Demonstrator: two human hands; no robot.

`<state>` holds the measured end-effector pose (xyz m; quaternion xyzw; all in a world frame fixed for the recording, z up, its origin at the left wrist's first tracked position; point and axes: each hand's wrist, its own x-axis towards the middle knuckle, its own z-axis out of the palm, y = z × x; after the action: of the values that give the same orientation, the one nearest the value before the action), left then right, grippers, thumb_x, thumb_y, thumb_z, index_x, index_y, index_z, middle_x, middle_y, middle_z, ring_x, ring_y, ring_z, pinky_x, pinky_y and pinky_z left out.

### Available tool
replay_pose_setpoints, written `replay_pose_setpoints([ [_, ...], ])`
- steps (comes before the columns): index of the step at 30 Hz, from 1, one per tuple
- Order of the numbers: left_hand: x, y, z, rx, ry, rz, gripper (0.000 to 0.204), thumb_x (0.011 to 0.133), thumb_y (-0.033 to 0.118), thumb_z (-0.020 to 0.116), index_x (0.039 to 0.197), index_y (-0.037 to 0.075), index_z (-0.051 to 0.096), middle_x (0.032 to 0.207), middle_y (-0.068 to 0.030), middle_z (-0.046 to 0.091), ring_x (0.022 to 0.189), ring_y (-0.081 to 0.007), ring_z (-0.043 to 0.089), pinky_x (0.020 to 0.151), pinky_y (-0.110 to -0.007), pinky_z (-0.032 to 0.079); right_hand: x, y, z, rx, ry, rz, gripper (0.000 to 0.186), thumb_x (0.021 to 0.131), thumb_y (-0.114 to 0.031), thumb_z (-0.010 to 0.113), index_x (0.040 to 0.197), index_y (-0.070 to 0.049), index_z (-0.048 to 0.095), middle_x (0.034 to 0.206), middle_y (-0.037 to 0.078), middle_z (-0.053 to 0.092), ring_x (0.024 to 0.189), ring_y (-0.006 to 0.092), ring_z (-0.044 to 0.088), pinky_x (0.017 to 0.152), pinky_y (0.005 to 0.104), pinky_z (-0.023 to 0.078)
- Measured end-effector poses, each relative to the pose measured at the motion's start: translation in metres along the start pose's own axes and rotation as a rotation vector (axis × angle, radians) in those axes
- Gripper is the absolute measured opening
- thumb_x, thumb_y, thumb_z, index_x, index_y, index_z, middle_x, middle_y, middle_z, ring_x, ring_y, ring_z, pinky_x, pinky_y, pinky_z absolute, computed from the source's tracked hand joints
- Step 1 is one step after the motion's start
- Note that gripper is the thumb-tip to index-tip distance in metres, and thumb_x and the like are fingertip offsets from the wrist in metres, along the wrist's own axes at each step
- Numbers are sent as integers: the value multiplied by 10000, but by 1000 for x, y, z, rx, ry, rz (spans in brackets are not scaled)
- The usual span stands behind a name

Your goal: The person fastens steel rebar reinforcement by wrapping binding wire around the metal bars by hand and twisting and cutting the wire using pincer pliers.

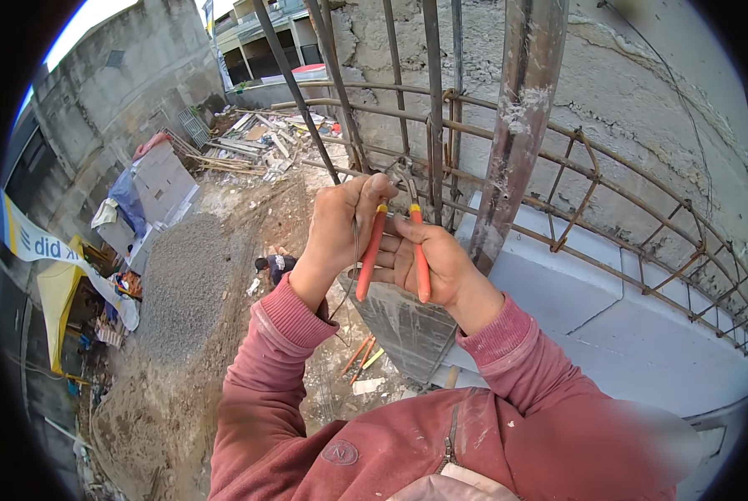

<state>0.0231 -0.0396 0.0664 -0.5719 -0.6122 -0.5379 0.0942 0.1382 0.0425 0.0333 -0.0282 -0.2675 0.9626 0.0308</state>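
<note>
Pliers (422, 267) with 2 red-orange handles lie ahead of the person's chest, the long axis running away from the body, the working end toward the upright rebar (435, 108). The right hand (441, 260) is nearer, grasping them with its thumb against the right handle, fingers behind. The left hand (340, 215) is curled closed by the left handle's upper end; whether it pinches a thin wire (355, 246) cannot be told. Lettering marks a pale banner (44, 240); 1 round emblem marks the red jacket (390, 434).
</note>
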Motion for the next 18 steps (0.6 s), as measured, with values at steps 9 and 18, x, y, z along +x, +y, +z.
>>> replay_pose_setpoints([
  [9, -21, 5, -1, 106, -52, 92, 143, 877, 101, 494, 854, 40, 621, 663, -113, 577, 591, -253, 589, 533, -319, 466, -2, 6, -1, -36, 133, -29, 238, 929, -239, 407, 1015, -35, 494, 927, 141, 591, 868, 280, 603, 742, 422, 506],
  [18, -1, -52, -27, -1402, -537, -919, 683, 794, 380, 561, 1215, -123, 373, 1129, -212, 521, 961, -279, 560, 858, -365, 472, 16, 27, -5, 427, -291, -80, 257, 768, -120, 679, 954, -87, 505, 795, -1, 561, 720, 122, 578, 703, 307, 491],
])
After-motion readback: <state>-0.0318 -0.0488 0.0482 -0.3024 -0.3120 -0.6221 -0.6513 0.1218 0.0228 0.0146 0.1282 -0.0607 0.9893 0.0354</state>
